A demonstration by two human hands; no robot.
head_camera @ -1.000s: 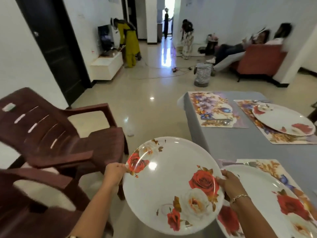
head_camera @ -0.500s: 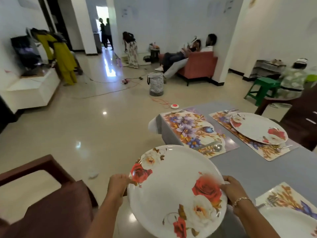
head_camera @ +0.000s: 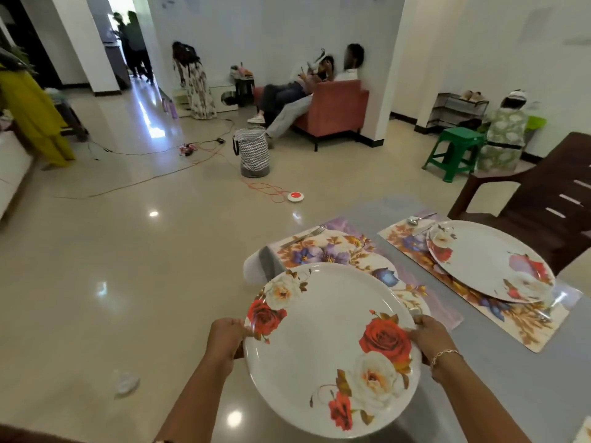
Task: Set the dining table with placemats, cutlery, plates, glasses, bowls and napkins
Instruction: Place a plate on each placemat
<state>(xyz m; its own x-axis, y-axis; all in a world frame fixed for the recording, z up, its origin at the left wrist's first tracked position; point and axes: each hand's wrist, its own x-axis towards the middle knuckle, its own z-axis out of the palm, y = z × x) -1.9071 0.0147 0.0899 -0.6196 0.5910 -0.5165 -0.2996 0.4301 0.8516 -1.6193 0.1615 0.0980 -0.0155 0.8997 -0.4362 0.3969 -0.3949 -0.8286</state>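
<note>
I hold a large white plate with red and white roses (head_camera: 329, 340) in the air over the grey table's near left corner. My left hand (head_camera: 225, 338) grips its left rim and my right hand (head_camera: 427, 335) grips its right rim. Just beyond the plate lies a floral placemat (head_camera: 339, 251) with a fork (head_camera: 303, 236) at its far edge. To the right, a second floral placemat (head_camera: 499, 311) carries another rose plate (head_camera: 489, 260), with a spoon (head_camera: 420, 218) at its far end.
The grey table (head_camera: 499, 378) runs along the right. A dark brown plastic chair (head_camera: 543, 199) stands behind it. On the floor are a striped basket (head_camera: 252, 151), orange cables (head_camera: 265, 188), a green stool (head_camera: 454, 151) and a red sofa (head_camera: 335, 113) with seated people.
The view has swung right and the brown chair on the left has dropped out of sight. Both hands have carried the plate along the table toward the far left placemat.
</note>
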